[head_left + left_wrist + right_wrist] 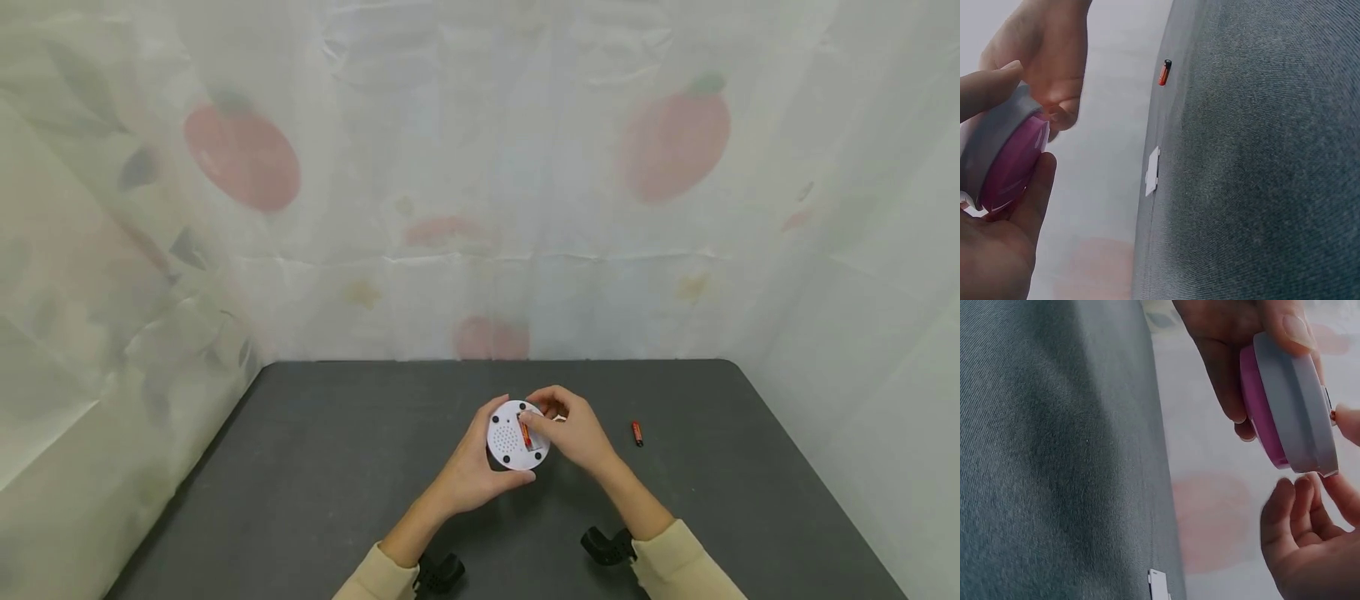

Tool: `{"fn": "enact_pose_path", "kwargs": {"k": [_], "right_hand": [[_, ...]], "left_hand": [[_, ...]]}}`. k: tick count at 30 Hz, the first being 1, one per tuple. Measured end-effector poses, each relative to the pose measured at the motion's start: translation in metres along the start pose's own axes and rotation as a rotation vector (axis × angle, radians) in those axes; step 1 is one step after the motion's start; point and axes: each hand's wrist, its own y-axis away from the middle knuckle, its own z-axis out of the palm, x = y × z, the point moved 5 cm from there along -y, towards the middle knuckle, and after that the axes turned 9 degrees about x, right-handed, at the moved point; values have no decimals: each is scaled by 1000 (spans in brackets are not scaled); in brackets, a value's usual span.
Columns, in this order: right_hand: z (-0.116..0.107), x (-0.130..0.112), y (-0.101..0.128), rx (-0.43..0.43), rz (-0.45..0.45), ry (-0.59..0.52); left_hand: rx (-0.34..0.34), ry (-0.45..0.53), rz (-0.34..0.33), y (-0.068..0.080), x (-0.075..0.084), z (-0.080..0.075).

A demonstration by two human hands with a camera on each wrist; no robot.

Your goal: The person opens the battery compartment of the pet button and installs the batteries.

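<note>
Left hand (468,471): grips round white device (516,435) by its rim.
Right hand (576,432): pinches battery (526,433) into it.
Handling: probably light, stiff, smooth; rim hold suits it.

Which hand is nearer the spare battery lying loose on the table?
Right. The right hand works at the round device, on the side facing the loose battery; the left hand grips the device's far side.

Two bare hands, the left hand (468,475) and the right hand (577,433), emerge from cream long sleeves (678,562); behind the fingers, each wrist carries a black camera mount (609,546).
</note>
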Motion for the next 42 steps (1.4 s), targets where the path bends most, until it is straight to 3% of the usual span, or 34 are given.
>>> {"fn": "enact_pose_path", "kwargs": {"k": [10, 15, 34, 38, 42], "right_hand": [[7, 12, -1, -95, 323, -255], [11, 16, -1, -108, 409, -335], [19, 26, 3, -66, 427, -395], [18, 26, 3, -68, 405, -370], [11, 19, 1, -82, 333, -273]], "left_hand": [[-2, -19, 13, 1, 6, 0], [-2, -33, 10, 1, 4, 0], [-7, -59, -1, 1, 1, 3], [-6, -44, -5, 1, 1, 1], [-4, -17, 5, 0, 2, -1]]}}
